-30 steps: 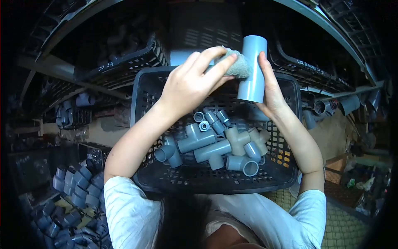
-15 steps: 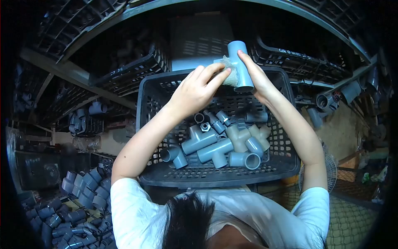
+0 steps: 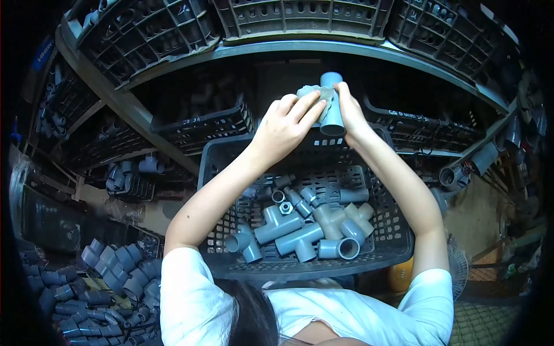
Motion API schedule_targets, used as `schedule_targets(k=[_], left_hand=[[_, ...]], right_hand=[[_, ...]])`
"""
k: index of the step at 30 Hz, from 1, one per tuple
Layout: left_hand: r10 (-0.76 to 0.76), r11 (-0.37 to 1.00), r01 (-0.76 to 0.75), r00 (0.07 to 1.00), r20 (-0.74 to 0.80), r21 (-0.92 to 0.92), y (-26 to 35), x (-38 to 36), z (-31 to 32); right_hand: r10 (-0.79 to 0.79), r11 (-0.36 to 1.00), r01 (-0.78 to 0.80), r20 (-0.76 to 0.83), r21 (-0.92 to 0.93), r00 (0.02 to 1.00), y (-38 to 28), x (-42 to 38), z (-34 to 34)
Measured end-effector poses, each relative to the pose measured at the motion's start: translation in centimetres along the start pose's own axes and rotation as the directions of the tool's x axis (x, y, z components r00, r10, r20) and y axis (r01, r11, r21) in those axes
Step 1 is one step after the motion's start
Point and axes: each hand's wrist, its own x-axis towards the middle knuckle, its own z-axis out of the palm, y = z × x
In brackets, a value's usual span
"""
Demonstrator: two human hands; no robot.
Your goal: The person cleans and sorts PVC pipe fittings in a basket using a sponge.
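My right hand (image 3: 354, 118) is wrapped round the right side of a grey-blue plastic pipe tee (image 3: 333, 120), which it holds up over the far end of a black crate (image 3: 311, 271). The tee stands nearly upright, with an open end facing down toward me. Fingers bent, my left hand (image 3: 287, 123) pinches a greenish-grey cloth (image 3: 311, 91) and presses it against the tee's left side. The cloth hides the tee's side branch. Below, several grey tees (image 3: 299, 236), elbows (image 3: 339, 248) and small couplings, with beige fittings (image 3: 332, 222), lie in the crate.
Black crates (image 3: 306, 20) line a metal shelf (image 3: 277, 51) above, with more crates (image 3: 199, 124) beneath it. A heap of grey fittings (image 3: 109, 294) covers the lower left. A wire fan guard (image 3: 459, 271) stands near my right elbow.
The view has tilted upward, bringing the upper crates into sight. The tee has turned slightly in my right hand, and the cloth now sits higher on it, still under my left fingers.
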Motion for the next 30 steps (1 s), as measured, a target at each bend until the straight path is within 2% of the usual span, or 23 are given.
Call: schedule_targets(k=[2,4,6,7,9,12,13,16,17,18,20,22,24,26,27,28,30], left_hand=[[0.084,0.993,-0.082,0.996,-0.029,0.081,-0.3,-0.5,0.3],[0.112,0.988,-0.107,0.993,-0.041,0.111,0.7,-1.4,0.5],[0.123,0.991,-0.125,0.992,-0.034,-0.056,1.1,-2.0,0.3],[0.118,0.990,-0.120,0.993,-0.031,-0.067,1.3,-2.3,0.7],[0.041,0.948,-0.058,0.997,-0.062,-0.312,1.5,-2.6,1.4],[0.035,0.933,-0.078,0.991,-0.126,-0.353,1.3,-2.4,1.4],[0.035,0.932,-0.090,0.986,-0.162,-0.351,1.3,-2.3,1.5],[0.088,0.920,-0.143,0.983,-0.161,-0.364,1.2,-1.6,0.4],[0.104,0.920,-0.156,0.982,-0.159,-0.359,1.1,-1.5,0.4],[0.097,0.924,-0.145,0.984,-0.150,-0.354,1.1,-1.8,0.3],[0.179,0.897,-0.194,0.981,-0.076,-0.398,0.9,-1.9,0.3],[0.135,0.904,-0.157,0.987,-0.083,-0.397,0.6,-2.2,1.0],[0.136,0.919,-0.178,0.981,-0.139,-0.352,0.4,-2.1,1.4],[0.189,0.902,-0.248,0.963,-0.192,-0.353,1.5,-1.7,1.1],[0.249,0.895,-0.302,0.949,-0.193,-0.328,2.1,-1.5,0.6],[0.310,0.883,-0.357,0.931,-0.194,-0.304,2.6,-1.5,0.2],[0.346,0.880,-0.391,0.917,-0.200,-0.271,2.1,-1.6,0.4]], right_hand=[[0.099,0.992,-0.099,-0.002,0.073,0.995,-0.1,-1.1,0.5],[0.148,0.966,-0.174,0.142,0.192,0.979,0.6,-1.2,-0.3],[0.209,0.946,-0.238,0.147,0.218,0.967,1.0,-1.8,-1.2],[0.214,0.929,-0.243,0.131,0.280,0.968,1.2,-1.9,-1.5],[0.167,0.912,-0.189,0.092,0.365,0.982,1.3,-1.8,-1.8],[0.147,0.934,-0.190,0.160,0.303,0.976,1.4,-1.6,-2.0],[0.169,0.944,-0.188,0.093,0.270,0.981,1.6,-2.0,-1.6],[0.238,0.924,-0.265,0.127,0.276,0.963,1.9,-4.0,-0.8],[0.256,0.892,-0.319,0.226,0.320,0.940,2.9,-3.3,-1.7],[0.285,0.895,-0.335,0.200,0.294,0.937,1.7,-3.8,-1.3],[0.269,0.877,-0.340,0.242,0.339,0.932,1.7,-3.0,-2.9],[0.220,0.890,-0.284,0.208,0.357,0.953,1.2,-3.2,-3.1],[0.278,0.800,-0.373,0.260,0.471,0.925,1.3,-3.6,-3.3],[0.294,0.877,-0.366,0.254,0.313,0.921,1.4,-4.6,-2.6],[0.328,0.844,-0.422,0.304,0.332,0.894,4.4,-3.0,-4.3],[0.310,0.840,-0.431,0.360,0.330,0.880,4.4,-3.4,-4.0],[0.338,0.877,-0.396,0.234,0.272,0.911,2.6,-5.1,-3.2]])
